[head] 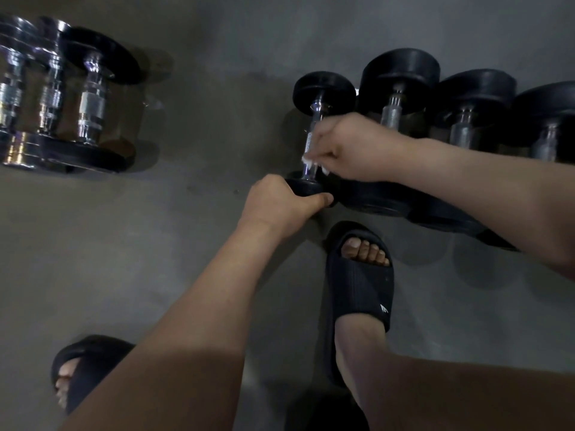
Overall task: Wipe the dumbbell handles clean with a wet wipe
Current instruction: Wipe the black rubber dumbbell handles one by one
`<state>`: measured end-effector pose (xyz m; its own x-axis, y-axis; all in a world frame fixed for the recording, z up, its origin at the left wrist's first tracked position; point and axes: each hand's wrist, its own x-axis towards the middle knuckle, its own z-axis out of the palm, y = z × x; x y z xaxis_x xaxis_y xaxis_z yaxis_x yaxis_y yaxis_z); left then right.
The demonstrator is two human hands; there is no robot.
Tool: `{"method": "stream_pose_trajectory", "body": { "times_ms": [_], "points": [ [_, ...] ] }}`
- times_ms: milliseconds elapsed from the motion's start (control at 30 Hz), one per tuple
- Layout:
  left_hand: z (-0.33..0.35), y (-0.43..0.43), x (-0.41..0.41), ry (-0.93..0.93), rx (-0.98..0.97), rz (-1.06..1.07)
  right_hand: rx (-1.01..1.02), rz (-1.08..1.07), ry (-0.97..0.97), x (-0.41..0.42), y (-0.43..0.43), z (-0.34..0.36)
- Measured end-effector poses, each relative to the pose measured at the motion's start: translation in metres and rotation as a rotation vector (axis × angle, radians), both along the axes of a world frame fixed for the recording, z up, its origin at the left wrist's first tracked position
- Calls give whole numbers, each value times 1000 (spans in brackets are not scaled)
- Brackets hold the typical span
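Note:
A small black dumbbell (323,90) with a chrome handle (315,117) lies on the grey floor, leftmost in a row of black dumbbells. My left hand (280,203) grips its near end plate. My right hand (345,147) is curled round the handle with a white wet wipe (309,160) pinched against the metal; only scraps of the wipe show below my fingers. The handle's middle is hidden by my right hand.
Three larger black dumbbells (401,76) lie to the right in the same row. Chrome-plated dumbbells (49,94) sit at the upper left. My feet in black slides (361,284) stand on the concrete floor (202,119), one just below the dumbbell row.

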<state>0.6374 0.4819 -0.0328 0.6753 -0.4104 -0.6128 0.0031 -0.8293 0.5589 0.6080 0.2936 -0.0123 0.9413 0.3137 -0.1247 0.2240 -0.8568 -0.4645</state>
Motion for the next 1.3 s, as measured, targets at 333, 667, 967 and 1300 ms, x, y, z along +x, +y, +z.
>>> {"method": "stream_pose_trajectory", "body": {
  "times_ms": [333,667,967,1300],
  "points": [
    [2,0,1,-6,13,7,19,86,41,-4,1,-2],
    [1,2,4,28,20,16,20,150,20,0,-8,-1],
    [1,1,3,25,14,24,-12,76,-46,-6,-2,-9],
    [5,3,6,91,-20,77,85,12,-10,4,-13,-6]
  ]
}}
